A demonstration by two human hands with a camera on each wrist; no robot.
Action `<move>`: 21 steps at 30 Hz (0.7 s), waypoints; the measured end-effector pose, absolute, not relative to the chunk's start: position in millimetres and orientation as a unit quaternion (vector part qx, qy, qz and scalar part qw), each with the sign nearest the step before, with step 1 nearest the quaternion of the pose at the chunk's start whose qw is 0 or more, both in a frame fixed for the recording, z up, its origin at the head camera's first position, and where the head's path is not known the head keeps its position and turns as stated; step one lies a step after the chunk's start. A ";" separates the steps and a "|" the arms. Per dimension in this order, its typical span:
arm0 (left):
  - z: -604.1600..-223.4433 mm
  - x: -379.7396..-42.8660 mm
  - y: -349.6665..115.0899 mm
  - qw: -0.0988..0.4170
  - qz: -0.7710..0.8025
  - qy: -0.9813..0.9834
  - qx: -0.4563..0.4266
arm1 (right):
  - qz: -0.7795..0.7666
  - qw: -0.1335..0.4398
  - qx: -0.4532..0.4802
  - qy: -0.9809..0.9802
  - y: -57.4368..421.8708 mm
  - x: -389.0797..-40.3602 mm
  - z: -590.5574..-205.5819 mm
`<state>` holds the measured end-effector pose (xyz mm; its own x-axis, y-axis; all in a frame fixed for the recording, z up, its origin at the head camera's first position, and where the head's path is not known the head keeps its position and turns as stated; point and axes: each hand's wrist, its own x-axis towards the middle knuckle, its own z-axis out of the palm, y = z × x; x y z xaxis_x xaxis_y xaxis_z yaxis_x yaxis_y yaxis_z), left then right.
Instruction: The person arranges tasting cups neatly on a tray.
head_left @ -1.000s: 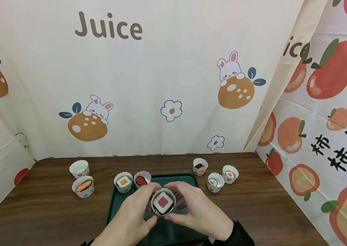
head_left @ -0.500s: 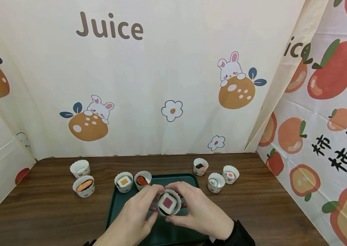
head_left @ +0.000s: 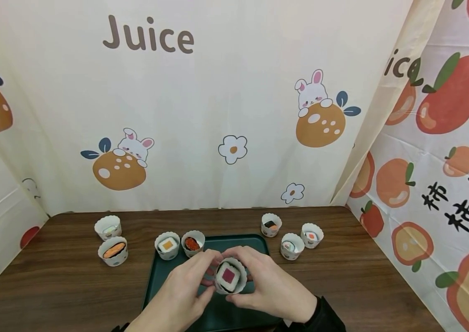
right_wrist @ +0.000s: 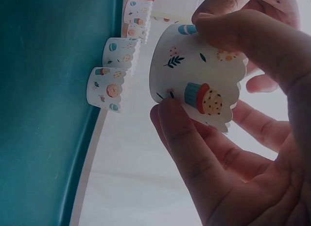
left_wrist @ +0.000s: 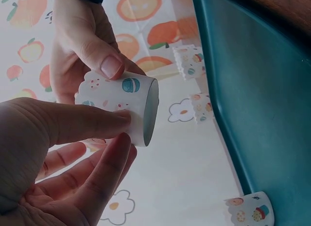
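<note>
Together, the left hand (head_left: 186, 286) and right hand (head_left: 267, 285) grip a printed cup (right_wrist: 187, 73); the backdrop cloth (head_left: 201, 101) reads "Juice".

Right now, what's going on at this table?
A person holds a paper cup between the left hand and right hand, raised over a green tray. Inside the cup is a white, sushi-like piece with a dark pink centre. Near the tray's far left corner stand a cup with a yellow-centred piece and a cup with an orange-red topping. Two more filled cups stand farther left on the wooden table, three others to the right.
</note>
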<state>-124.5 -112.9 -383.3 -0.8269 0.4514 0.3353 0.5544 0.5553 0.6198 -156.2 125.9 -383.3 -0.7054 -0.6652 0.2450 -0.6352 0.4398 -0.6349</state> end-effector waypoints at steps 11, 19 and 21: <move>-387.1 -124.7 -111.6 0.102 -0.354 -0.878 -0.307 | -0.353 0.017 -0.396 0.848 128.2 -155.8 -386.2; -381.4 -126.8 -119.6 0.122 -0.352 -0.875 -0.310 | -0.361 0.019 -0.407 0.839 130.1 -158.0 -387.2; -376.7 -127.2 -123.1 0.137 -0.348 -0.876 -0.305 | -0.358 0.016 -0.408 0.840 130.8 -159.4 -386.7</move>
